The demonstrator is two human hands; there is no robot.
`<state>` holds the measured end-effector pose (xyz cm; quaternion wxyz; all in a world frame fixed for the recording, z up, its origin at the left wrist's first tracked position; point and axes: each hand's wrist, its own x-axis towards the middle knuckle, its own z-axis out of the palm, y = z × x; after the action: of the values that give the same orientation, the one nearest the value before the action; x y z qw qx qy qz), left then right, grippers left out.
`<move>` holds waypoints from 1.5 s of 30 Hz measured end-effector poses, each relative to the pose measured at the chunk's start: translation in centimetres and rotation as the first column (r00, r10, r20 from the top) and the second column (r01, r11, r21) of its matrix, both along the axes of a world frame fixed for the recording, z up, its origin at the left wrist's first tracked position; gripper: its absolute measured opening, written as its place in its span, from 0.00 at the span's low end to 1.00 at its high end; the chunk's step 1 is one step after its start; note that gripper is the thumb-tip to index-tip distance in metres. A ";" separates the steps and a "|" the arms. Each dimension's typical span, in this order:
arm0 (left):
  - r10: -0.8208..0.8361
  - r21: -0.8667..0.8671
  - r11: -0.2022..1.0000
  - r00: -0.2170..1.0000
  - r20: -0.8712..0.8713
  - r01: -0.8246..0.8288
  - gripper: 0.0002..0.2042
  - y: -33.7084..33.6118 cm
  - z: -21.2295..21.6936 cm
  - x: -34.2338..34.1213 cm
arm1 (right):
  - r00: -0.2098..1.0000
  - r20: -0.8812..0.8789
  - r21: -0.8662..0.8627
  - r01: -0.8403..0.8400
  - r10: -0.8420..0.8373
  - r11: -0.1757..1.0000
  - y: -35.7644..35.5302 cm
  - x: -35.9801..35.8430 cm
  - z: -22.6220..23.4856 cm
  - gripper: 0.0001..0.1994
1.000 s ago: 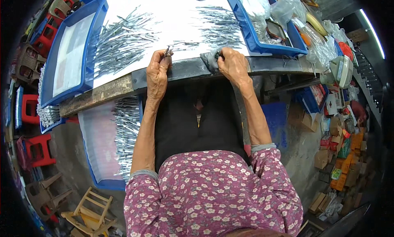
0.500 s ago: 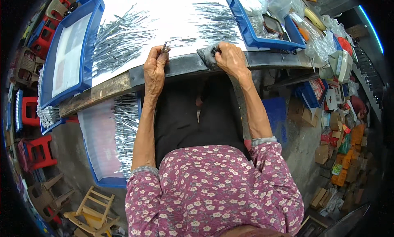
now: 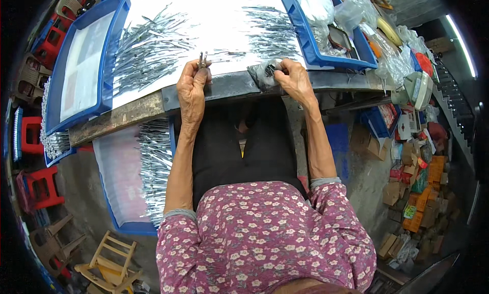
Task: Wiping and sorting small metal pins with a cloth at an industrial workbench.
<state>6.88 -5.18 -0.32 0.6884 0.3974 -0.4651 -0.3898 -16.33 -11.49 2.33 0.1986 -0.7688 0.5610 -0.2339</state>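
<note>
My left hand (image 3: 193, 92) is closed at the table's front edge, pinching a small metal piece (image 3: 203, 59) whose narrow ends stick up past the fingertips. To its right, my right hand (image 3: 296, 82) has thumb and forefinger pressed together beside a clear plastic bag (image 3: 265, 73) with small black parts in it. What those fingertips hold, if anything, is too small to make out. Beyond my left hand spreads a loose pile of thin grey metal strips (image 3: 147, 52). A second pile of such strips (image 3: 270, 31) lies beyond my right hand, and a few lie between.
Blue trays stand on the table at left (image 3: 108, 64) and right (image 3: 326, 61); the right one holds plastic bags. Below the table edge (image 3: 127, 113), another blue tray (image 3: 133, 228) holds more strips. Red stools (image 3: 43, 187), a wooden chair (image 3: 112, 258) and stacked boxes (image 3: 407, 192) stand around.
My right hand has drawn back slightly to the right, off the black parts in the bag. The left hand has stayed almost in place, and the metal piece now points more upright.
</note>
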 end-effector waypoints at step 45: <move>-0.277 0.214 0.915 0.917 -0.285 0.343 0.04 -1.8 4.0 -9.2 | 0.625 0.769 0.241 -0.086 -0.136 0.967 3.7 1.9 2.6 0.04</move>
<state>-2.34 -6.98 3.66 0.6119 0.3527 -0.3773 -0.5990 -14.44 -7.79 4.97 0.5152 -0.5515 0.4553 -0.4723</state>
